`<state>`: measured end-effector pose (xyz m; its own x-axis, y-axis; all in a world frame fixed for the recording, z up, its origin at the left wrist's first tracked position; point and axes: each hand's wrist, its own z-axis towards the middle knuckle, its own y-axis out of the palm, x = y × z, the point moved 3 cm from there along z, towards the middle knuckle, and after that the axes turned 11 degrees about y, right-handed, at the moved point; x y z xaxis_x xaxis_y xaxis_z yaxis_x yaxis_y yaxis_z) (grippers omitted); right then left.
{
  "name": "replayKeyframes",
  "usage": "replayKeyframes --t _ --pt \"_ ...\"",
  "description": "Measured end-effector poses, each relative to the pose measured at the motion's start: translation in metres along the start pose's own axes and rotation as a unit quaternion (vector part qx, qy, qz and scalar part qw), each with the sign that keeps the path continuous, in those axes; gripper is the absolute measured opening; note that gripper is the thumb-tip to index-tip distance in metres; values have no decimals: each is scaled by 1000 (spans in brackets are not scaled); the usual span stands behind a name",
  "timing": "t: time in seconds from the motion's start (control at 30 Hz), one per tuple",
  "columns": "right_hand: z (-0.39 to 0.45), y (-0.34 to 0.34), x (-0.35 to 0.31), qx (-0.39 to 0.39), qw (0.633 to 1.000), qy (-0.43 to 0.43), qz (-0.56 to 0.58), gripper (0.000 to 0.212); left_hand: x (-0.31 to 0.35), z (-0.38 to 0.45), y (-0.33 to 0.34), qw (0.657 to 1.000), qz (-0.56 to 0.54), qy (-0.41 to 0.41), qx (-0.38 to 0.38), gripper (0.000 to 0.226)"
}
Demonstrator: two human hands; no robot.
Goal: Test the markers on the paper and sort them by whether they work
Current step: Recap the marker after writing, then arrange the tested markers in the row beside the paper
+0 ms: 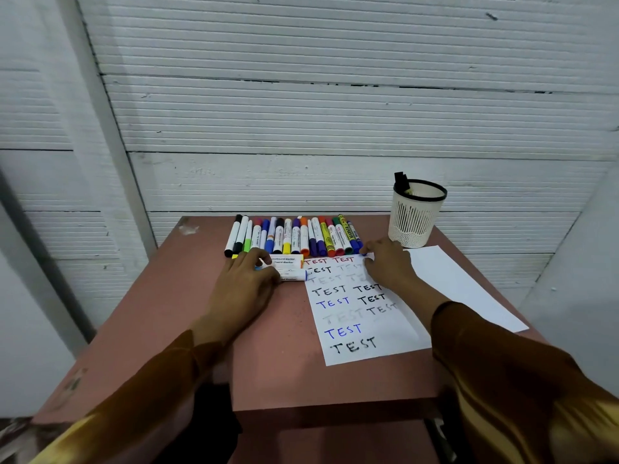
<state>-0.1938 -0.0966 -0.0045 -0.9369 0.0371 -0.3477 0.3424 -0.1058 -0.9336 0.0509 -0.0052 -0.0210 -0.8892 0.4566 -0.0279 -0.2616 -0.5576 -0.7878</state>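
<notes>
Row of markers [294, 236] lined up along far edge of table [274, 346], caps toward near side. Test paper [355, 316] just in front, covered in "TEST" lines, some bold, some faint. Right hand [388, 262] at right end of row, fingertips pinching a blue marker [363, 253]. Left hand [246, 279] resting, fingers loosely curled, on loose markers [288, 267] beside paper. Pen cup [417, 212] far right, dark marker inside. Step, likely: sorting a tested marker. Next calls for picking an untested one, uncapping.

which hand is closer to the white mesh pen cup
Right. The right hand lies just in front of the pen cup, at its base; the left hand is far to its left, on loose markers.
</notes>
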Motion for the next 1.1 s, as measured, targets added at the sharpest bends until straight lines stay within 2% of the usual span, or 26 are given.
replayKeyframes --t 0.13,0.3,0.4,0.47,0.57,0.7,0.77,0.8,0.87,0.97,1.03,1.1 --pt "0 2 2 -4 1000 14 -17 35 0 -1 0 1000 -10 -7 4 15" --pt "-2 -1 7 102 995 4 -16 24 1 0 0 1000 -10 -8 -10 15" --pt "-2 5 9 45 999 0 -13 26 2 -1 -1 1000 -8 -4 -15 11" --pt "-1 6 9 43 999 0 -23 28 3 -1 -3 1000 -6 -7 -10 10" --pt "-5 -2 12 87 994 14 64 19 4 -2 -5 1000 -16 -11 -2 28" --pt "-8 -16 30 65 971 120 196 10 6 -1 -7 1000 -27 -8 -5 29" --pt "-7 -19 40 28 938 199 281 6 6 -1 -7 999 -34 -5 -19 27" --pt "-8 -19 43 -4 908 238 346 13 5 -1 -5 999 -40 -4 -25 27" --pt "-17 -15 40 -97 809 276 509 18 4 0 -3 997 -64 -8 -29 30" --pt "-41 -16 25 -184 681 273 654 10 9 12 -8 994 -106 -28 -16 42" --pt "-59 -17 12 -223 640 240 695 13 24 27 -16 981 -182 -63 8 47" --pt "-75 -15 -2 -254 638 197 700 15 47 44 -20 939 -318 -129 -3 41"
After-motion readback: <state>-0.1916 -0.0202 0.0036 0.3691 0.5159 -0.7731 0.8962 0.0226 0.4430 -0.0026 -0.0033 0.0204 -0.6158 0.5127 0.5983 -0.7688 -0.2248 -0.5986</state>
